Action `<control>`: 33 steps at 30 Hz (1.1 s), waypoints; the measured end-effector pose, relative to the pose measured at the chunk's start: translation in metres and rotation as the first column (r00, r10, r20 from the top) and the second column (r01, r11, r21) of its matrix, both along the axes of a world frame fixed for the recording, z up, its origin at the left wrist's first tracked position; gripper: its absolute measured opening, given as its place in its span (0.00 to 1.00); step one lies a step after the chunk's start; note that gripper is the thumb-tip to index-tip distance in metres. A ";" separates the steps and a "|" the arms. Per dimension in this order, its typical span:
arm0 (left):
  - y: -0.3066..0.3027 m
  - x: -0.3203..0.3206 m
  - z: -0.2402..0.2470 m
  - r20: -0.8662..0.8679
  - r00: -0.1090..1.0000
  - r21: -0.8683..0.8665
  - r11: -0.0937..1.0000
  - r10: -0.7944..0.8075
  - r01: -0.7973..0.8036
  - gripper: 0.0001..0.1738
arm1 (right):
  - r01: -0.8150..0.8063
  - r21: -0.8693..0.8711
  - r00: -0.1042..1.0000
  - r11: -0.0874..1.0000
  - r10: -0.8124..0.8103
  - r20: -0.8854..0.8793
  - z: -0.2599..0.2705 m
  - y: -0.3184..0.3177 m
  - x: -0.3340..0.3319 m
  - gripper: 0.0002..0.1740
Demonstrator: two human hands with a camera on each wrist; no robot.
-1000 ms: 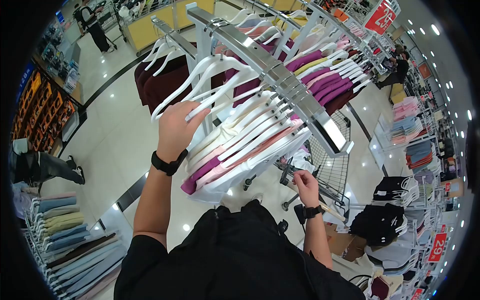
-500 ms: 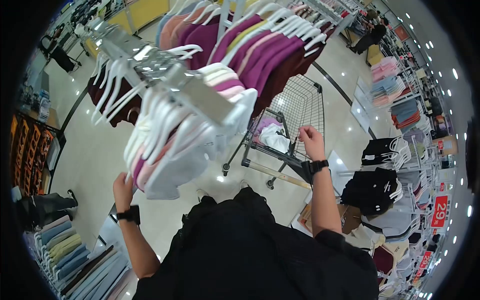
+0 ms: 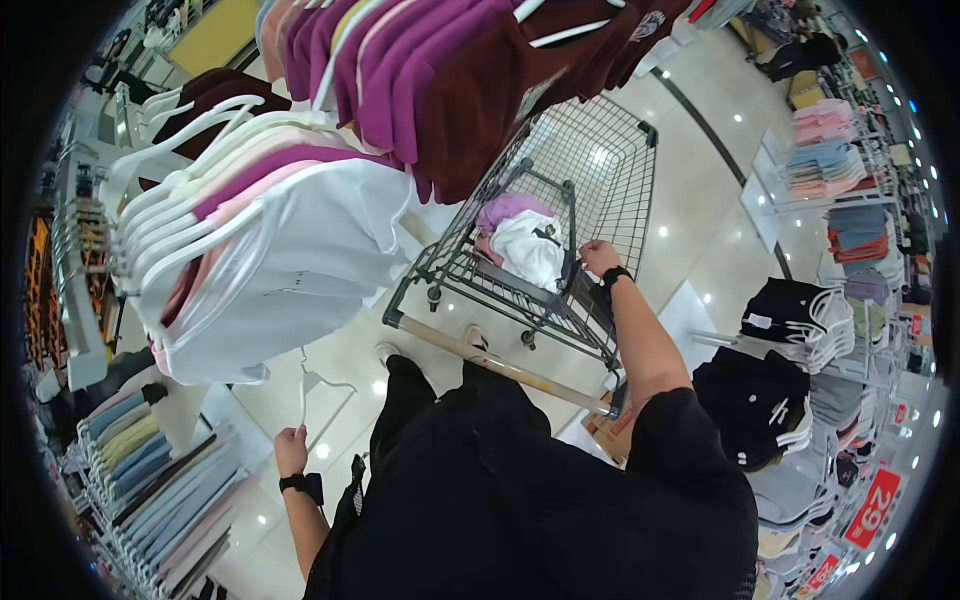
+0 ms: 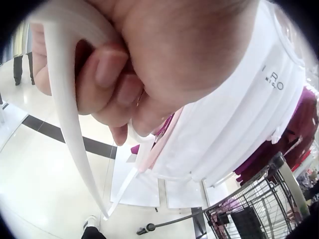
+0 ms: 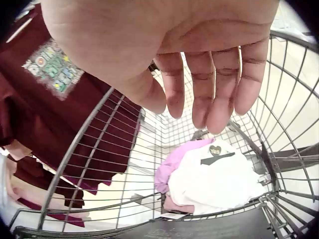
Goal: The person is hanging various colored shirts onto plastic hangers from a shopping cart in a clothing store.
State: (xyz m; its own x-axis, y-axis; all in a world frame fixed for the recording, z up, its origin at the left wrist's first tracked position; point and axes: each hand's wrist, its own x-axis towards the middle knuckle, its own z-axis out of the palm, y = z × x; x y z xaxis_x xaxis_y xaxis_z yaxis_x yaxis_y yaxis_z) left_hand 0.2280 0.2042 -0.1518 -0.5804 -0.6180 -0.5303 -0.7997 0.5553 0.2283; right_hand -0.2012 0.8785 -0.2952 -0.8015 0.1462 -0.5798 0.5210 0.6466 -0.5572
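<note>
Down at my left side, my left hand point(image 3: 291, 452) grips a bare white hanger point(image 3: 325, 384). The left wrist view shows curled fingers point(image 4: 92, 82) round the hanger's white plastic. Over the side of the wire shopping cart point(image 3: 625, 165), my right hand point(image 3: 600, 258) holds nothing. In the right wrist view its fingers point(image 5: 202, 84) hang loosely above the cart basket. A white garment point(image 5: 212, 179) with a dark heart print lies in the cart, beside a purple garment point(image 3: 508, 208). White shirts point(image 3: 290, 270) hang on the rack above my left hand.
A metal rack bar point(image 3: 75, 250) stands at the left. Purple shirts point(image 3: 400, 85) and dark maroon shirts point(image 3: 465, 130) hang beyond the cart. Folded-over trousers point(image 3: 175, 490) hang at lower left. Black garments point(image 3: 750, 405) line the right. The cart's handle point(image 3: 480, 357) crosses before my legs.
My left hand has come down from the hangers on the rack and now holds a bare hanger low at my side. The head view has turned, bringing the cart nearer the middle.
</note>
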 end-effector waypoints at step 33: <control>0.156 -0.037 0.074 0.164 0.978 0.066 0.988 0.129 -0.141 0.17 | -0.401 0.323 0.881 0.857 0.264 0.392 -0.188 -0.064 -0.022 0.38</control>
State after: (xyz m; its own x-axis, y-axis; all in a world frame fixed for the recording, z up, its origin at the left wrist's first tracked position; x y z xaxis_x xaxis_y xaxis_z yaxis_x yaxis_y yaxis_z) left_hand 0.1909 0.3605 -0.0776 -0.3990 -0.6386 -0.6580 -0.8955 0.4256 0.1299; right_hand -0.2231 0.8146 -0.4829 -0.6196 0.1698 -0.7663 0.3397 0.9381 -0.0669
